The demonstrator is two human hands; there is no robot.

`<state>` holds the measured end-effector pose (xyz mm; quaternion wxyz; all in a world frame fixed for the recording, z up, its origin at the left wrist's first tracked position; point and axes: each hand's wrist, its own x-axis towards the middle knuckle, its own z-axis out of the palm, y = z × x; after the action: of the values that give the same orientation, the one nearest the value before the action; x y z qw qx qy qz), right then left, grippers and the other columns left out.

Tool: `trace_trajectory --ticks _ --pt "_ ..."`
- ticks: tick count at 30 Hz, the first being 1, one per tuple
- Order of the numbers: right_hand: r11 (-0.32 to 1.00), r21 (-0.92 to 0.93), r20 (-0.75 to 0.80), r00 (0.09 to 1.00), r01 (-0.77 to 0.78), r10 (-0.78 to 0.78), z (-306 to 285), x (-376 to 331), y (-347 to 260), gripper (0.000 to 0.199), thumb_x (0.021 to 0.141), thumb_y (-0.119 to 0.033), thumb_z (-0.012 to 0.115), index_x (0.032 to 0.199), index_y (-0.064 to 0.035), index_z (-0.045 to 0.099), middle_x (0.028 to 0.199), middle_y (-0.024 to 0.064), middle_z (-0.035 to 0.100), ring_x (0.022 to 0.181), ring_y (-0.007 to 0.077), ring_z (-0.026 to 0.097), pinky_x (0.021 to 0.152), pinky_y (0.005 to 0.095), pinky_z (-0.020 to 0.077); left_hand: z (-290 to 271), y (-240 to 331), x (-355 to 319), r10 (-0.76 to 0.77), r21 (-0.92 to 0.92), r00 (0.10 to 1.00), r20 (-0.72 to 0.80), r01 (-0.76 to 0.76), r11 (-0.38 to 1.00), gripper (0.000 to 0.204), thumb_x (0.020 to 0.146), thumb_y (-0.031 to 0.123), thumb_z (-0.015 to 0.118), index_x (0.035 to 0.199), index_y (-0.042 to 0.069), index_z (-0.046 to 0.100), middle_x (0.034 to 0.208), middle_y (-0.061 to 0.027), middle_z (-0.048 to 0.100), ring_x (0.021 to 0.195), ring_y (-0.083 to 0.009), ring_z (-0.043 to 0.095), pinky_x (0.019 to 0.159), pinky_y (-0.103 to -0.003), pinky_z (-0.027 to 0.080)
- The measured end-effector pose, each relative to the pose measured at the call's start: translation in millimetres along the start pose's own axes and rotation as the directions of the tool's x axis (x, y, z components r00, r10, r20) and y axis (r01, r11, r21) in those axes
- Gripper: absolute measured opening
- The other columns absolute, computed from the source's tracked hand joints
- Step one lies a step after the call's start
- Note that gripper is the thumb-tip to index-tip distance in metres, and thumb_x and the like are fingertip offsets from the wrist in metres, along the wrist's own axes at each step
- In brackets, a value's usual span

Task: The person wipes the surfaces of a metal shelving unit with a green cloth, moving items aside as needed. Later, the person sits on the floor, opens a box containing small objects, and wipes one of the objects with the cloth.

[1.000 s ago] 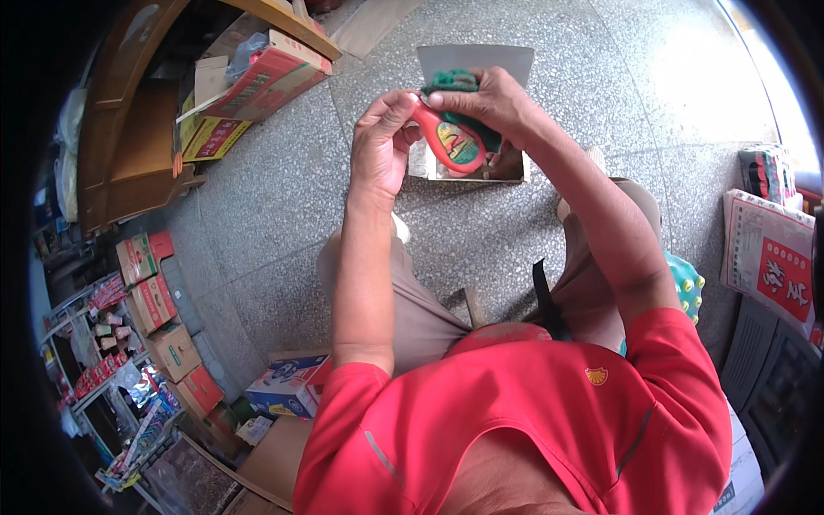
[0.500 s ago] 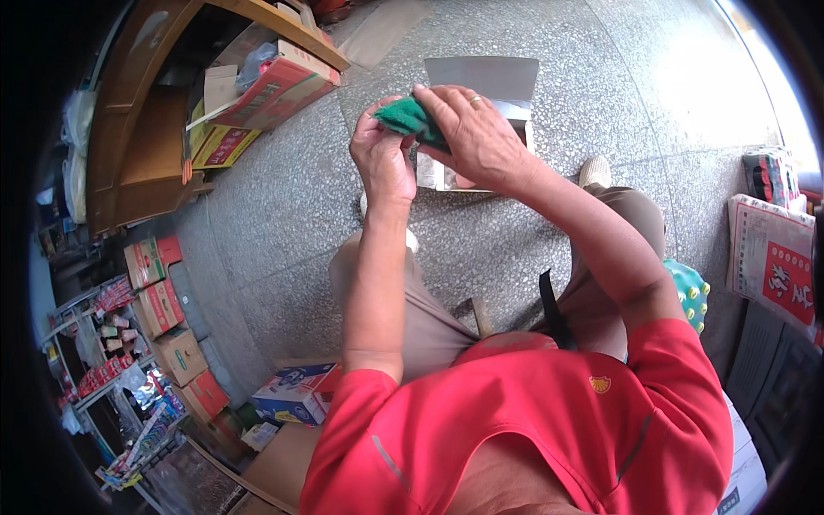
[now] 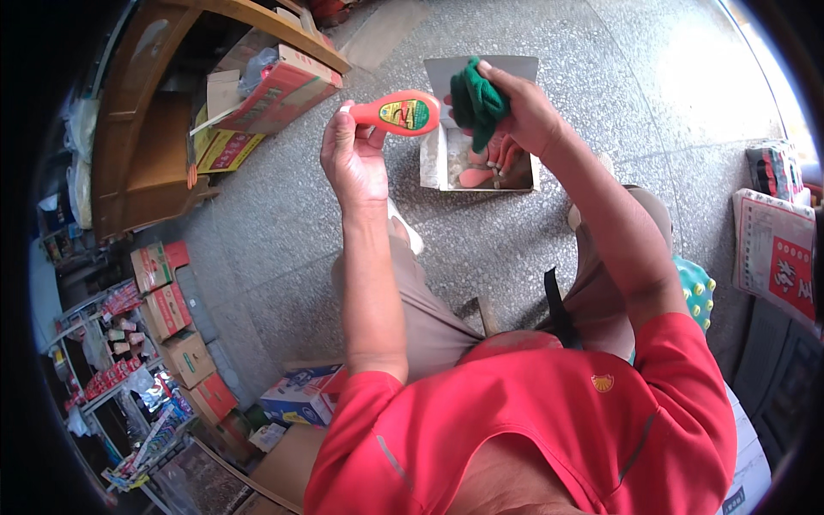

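My left hand (image 3: 354, 159) pinches a flat, drop-shaped orange bottle (image 3: 403, 113) by its narrow end, where a bit of white shows. Its broad end points right, with a yellow and green label facing up. Bunched in my right hand (image 3: 528, 112) is a green cloth (image 3: 477, 101), just right of the bottle and apart from it. Below the cloth, an open cardboard box (image 3: 435, 160) stands on the floor, its grey lid raised at the back. Several pinkish-orange bottles (image 3: 476, 177) lie inside, partly hidden by my right hand and the cloth.
A wooden cabinet (image 3: 129, 202) with cartons (image 3: 296, 81) stands at the upper left. Small cartons (image 3: 167, 309) and crowded shelves (image 3: 94, 403) line the left side. A blue and white box (image 3: 300, 395) sits near my left leg. Packages (image 3: 772, 249) are stacked at right.
The cloth has come off the bottle, which was hidden before. My right hand has moved right with the cloth; my left hand has shifted slightly left, holding the bottle out.
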<state>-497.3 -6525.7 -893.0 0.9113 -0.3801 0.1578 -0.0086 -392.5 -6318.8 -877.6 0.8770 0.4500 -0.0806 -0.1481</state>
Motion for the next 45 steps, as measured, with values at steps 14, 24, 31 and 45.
trace_trajectory --ticks 14,24,31,45 --pt "0.867 -0.488 0.055 0.995 0.105 -0.089 17 -14 7 0.045 0.077 -0.037 0.074 0.099 0.0012 0.066 0.078 0.0072 0.066 0.068 0.0133 0.065 0.06 0.0235 0.0521 14 -20 -6 -0.176 0.257 0.973 0.151 0.134 0.957 0.037 0.086 0.02 0.069 0.113 -0.004 0.059 0.103 -0.0123 0.065 0.09 -0.0195 0.064 0.082 -0.03 0.054" --pt "0.648 -0.74 0.025 0.969 0.182 -0.244 27 -12 1 0.03 0.08 -0.023 0.077 0.103 -0.0054 0.07 0.083 -0.0021 0.068 0.073 0.0052 0.059 0.069 0.0245 0.051 12 -16 -4 -0.169 0.108 0.984 0.064 0.162 0.981 0.022 0.086 0.01 0.068 0.103 0.0 0.06 0.099 -0.0093 0.063 0.089 -0.0197 0.064 0.08 -0.033 0.057" --pt "0.792 -0.539 -0.034 0.932 0.286 -0.36 27 -19 -12 0.039 0.092 -0.037 0.06 0.111 -0.003 0.062 0.093 0.0071 0.066 0.083 0.0129 0.062 0.076 0.0279 0.0506 16 -17 -8 -0.064 0.278 0.988 0.138 0.023 0.96 0.03 0.086 0.008 0.067 0.112 -0.004 0.057 0.107 -0.0112 0.061 0.098 -0.0201 0.062 0.088 -0.036 0.055" --pt "0.557 -0.828 -0.293 0.892 -0.057 -0.345 -6 10 -20 0.031 0.094 -0.03 0.056 0.088 -0.002 0.068 0.076 0.0087 0.068 0.069 0.0142 0.064 0.061 0.0312 0.0484 26 -11 -20 -0.02 0.267 0.926 0.377 -0.088 0.96 0.032 0.084 0.008 0.07 0.112 0.0 0.059 0.109 -0.0065 0.058 0.099 -0.0153 0.058 0.089 -0.03 0.051"
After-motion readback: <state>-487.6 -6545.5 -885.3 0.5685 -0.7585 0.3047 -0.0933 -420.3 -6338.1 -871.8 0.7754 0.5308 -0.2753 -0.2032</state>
